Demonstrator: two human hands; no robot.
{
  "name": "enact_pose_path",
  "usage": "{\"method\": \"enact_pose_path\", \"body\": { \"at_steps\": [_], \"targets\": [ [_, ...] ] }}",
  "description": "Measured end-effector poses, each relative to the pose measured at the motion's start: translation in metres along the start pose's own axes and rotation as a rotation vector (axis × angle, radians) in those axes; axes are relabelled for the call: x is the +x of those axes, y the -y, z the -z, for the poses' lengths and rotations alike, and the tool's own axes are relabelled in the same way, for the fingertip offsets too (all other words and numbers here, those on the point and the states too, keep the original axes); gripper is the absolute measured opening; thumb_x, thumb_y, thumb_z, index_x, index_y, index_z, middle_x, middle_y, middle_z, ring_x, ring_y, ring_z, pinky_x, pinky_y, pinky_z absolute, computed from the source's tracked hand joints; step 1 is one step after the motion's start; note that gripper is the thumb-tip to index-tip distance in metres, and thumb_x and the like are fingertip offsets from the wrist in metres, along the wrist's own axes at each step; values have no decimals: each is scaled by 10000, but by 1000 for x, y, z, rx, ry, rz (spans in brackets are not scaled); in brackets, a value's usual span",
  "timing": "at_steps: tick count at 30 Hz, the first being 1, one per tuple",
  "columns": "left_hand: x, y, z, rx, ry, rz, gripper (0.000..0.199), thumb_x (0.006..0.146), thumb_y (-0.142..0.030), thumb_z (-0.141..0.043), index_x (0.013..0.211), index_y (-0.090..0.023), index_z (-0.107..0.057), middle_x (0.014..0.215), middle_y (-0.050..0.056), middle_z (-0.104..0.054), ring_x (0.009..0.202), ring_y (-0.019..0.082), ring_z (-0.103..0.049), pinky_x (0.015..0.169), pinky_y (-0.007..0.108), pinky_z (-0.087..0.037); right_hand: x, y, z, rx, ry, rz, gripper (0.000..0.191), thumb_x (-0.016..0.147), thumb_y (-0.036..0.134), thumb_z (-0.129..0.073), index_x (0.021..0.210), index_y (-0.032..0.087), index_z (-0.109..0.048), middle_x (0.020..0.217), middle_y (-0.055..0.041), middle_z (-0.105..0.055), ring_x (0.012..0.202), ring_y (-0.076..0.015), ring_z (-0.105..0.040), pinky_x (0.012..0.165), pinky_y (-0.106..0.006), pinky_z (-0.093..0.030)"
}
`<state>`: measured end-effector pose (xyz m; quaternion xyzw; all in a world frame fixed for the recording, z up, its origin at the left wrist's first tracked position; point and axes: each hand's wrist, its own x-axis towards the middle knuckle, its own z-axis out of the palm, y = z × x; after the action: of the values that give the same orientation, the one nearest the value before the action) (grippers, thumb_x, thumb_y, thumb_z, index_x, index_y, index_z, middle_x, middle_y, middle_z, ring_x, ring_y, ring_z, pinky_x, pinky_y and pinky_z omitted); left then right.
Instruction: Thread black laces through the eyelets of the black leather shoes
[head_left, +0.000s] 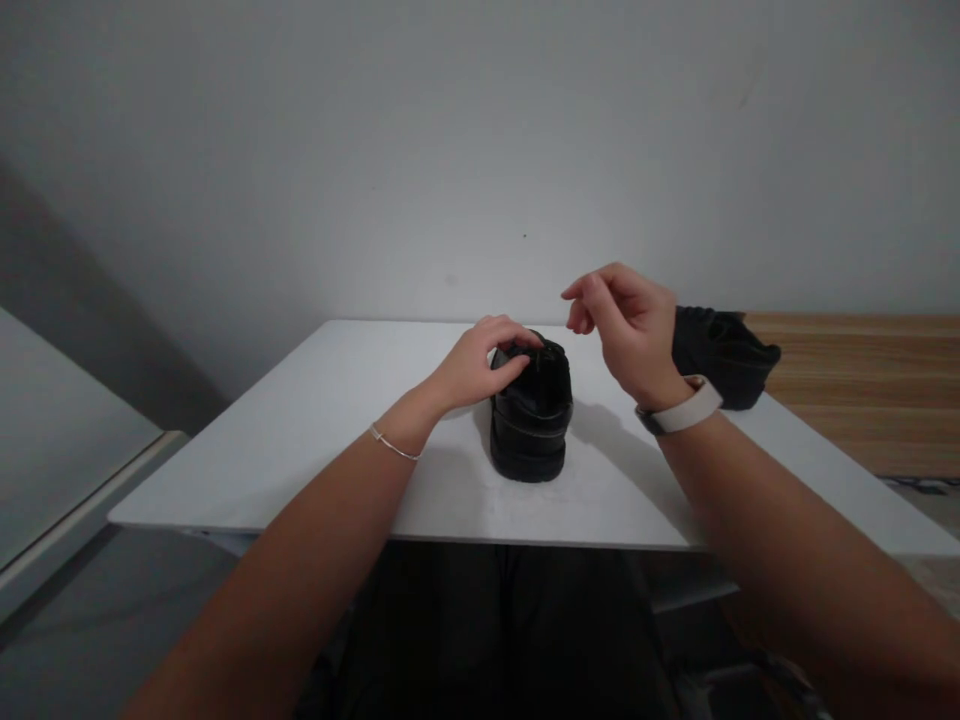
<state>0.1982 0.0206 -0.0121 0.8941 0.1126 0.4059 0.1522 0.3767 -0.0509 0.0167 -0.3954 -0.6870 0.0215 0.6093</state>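
A black lace-up shoe [531, 430] stands upright on the white table, its heel towards me. My left hand [487, 358] reaches over its left side, with curved fingers and thumb gripping the upper near the laces [546, 354]; their exact contact is hard to see in the dark. To the right of this shoe and above it, my right hand [626, 320] is raised with bent fingers and the thumb close to the index finger. Anything thin in that pinch cannot be made out. A second black shoe [724, 355] is behind my right wrist, partly hidden by it.
The white table [300, 440] ends close to my lap and meets a plain grey wall [420, 180] at the back. A wood-grain panel [847, 390] lies beyond its right side. A white furniture piece [60, 440] stands at the left.
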Motion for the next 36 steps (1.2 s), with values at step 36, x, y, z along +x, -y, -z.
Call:
{"method": "enact_pose_path", "body": {
  "at_steps": [36],
  "targets": [
    [-4,15,-3,-724,-188,326,276,871,-352,-533,759,-171,-709,922,56,-635,931,186,-557,828,316,-403,-20,-49,7,386,177,-389,273,811,449,-654,763,180,-640,663,11,-569,526,-94,-490,460,-232,-407]
  ]
}}
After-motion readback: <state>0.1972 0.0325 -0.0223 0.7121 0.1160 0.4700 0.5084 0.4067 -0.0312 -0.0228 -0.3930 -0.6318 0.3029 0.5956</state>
